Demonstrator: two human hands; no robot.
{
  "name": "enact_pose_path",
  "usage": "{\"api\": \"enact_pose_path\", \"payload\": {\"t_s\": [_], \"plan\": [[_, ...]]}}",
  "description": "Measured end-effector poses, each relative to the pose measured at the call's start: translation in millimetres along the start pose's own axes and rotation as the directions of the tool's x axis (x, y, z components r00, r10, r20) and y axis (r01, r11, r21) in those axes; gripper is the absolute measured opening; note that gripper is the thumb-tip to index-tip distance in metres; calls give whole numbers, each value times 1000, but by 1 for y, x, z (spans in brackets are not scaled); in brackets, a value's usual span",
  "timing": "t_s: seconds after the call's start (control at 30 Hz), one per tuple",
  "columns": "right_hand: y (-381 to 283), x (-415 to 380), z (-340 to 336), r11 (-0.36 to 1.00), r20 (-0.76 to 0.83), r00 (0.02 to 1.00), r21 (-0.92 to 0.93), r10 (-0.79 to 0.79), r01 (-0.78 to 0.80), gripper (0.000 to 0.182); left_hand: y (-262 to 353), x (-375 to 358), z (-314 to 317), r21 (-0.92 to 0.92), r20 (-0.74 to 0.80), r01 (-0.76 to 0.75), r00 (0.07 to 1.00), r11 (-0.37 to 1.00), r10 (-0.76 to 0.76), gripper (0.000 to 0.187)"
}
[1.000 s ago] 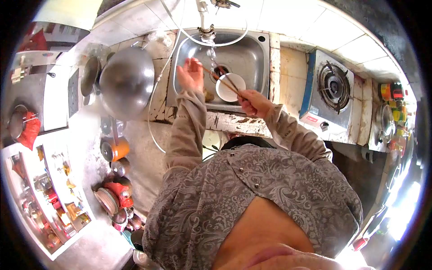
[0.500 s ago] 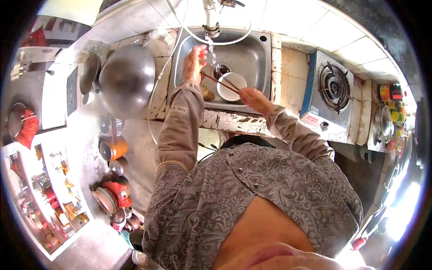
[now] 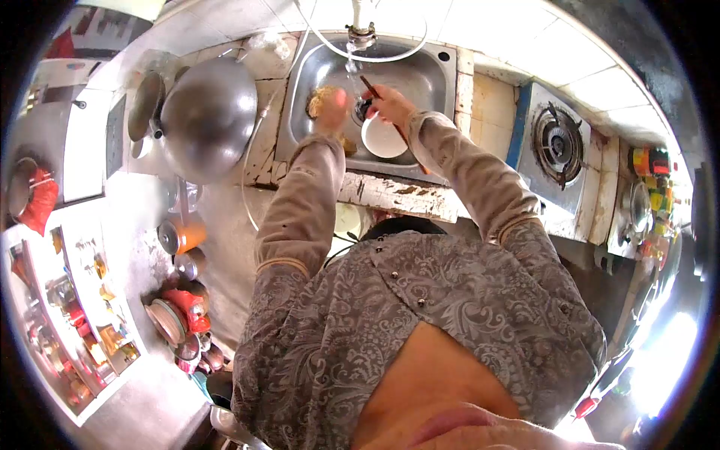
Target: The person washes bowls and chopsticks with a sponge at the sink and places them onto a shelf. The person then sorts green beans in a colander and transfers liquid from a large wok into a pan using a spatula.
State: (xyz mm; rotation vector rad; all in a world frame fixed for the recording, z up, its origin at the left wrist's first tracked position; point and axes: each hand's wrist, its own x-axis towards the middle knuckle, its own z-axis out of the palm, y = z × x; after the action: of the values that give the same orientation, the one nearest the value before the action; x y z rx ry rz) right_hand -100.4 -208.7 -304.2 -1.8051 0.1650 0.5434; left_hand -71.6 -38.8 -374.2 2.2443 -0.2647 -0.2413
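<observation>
My right hand (image 3: pixel 393 106) is closed around a pair of brown chopsticks (image 3: pixel 370 86), which slant across the sink with their upper ends beyond my fingers. Blurred by motion, my left hand (image 3: pixel 334 114) is closed at a rough yellow scrubber (image 3: pixel 319 97) on the sink's left side. Below my right hand a white bowl (image 3: pixel 384 138) sits in the metal sink (image 3: pixel 414 71), beside the dark drain. Water (image 3: pixel 352 61) runs from the tap (image 3: pixel 361 34) between my hands. A small yellowish piece (image 3: pixel 348 145) lies left of the bowl, partly hidden by my left wrist.
To the right stands a gas stove (image 3: pixel 556 142). A large wok (image 3: pixel 210 116) is at the left, with a white hose (image 3: pixel 259 124) running between it and the sink. The worn front ledge (image 3: pixel 390 192) borders the sink; lower left are stacked dishes (image 3: pixel 166 321).
My right hand has moved up and left with the chopsticks, over the bowl. My left hand has come off the chopsticks and down slightly, now with the yellow scrubber.
</observation>
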Motion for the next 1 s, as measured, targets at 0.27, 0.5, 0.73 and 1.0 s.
{"api": "enact_pose_path", "payload": {"t_s": [0.27,0.5,0.73,1.0], "plan": [[-56,41,29,794,45,829,-265,-557,547,18,-17,-8,60,471,391,179,835,864,-387,50],[-39,28,-18,813,8,906,-440,-422,382,29,21,-34,15,-675,632,737,604,39,-486,45],[-34,6,-29,762,-194,846,-564,-497,318,32,-25,-20,29,-604,630,460,776,-652,-36,44],[-30,-4,-12,902,-75,952,-352,-295,252,77,-19,-14,29,-853,426,411,904,-321,27,32]]}}
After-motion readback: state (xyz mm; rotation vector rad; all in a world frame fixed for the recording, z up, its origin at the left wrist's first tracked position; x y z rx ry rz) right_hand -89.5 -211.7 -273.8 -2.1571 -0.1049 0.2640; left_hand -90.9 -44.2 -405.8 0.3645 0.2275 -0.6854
